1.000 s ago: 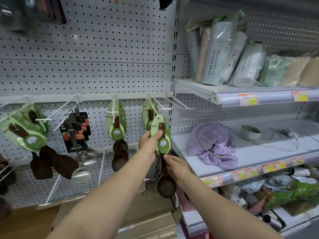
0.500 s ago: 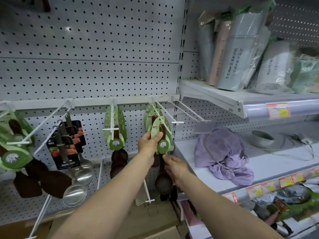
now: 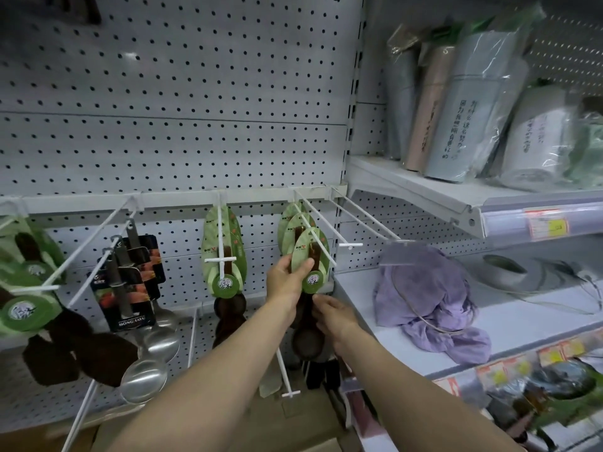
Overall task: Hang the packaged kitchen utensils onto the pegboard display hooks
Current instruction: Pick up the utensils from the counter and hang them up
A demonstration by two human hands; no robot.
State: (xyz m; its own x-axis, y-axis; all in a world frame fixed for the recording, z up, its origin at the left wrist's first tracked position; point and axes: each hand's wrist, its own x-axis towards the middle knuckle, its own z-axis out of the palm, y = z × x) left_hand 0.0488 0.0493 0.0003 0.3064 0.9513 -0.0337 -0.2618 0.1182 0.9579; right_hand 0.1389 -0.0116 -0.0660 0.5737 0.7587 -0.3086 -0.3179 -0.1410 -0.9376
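Pinching spoon card [image 3: 308, 256] in left hand [image 3: 285, 282] fingers [image 3: 306, 267].

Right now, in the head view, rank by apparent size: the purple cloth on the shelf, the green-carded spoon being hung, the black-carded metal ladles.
1. purple cloth, largest.
2. black-carded metal ladles as a bunch.
3. green-carded spoon, held by the left hand and right hand.
The ladles hang nearer the camera's edge, so ranks 2 and 3 are unsure.

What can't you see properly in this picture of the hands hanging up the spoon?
Head view only:
- Front spoon pack: its handle is covered by the left hand and right hand.
- Packs behind it: mostly hidden by the front pack.
- Price labels: too blurred to read.
- Items at bottom right: blurred and cut off by the edge.
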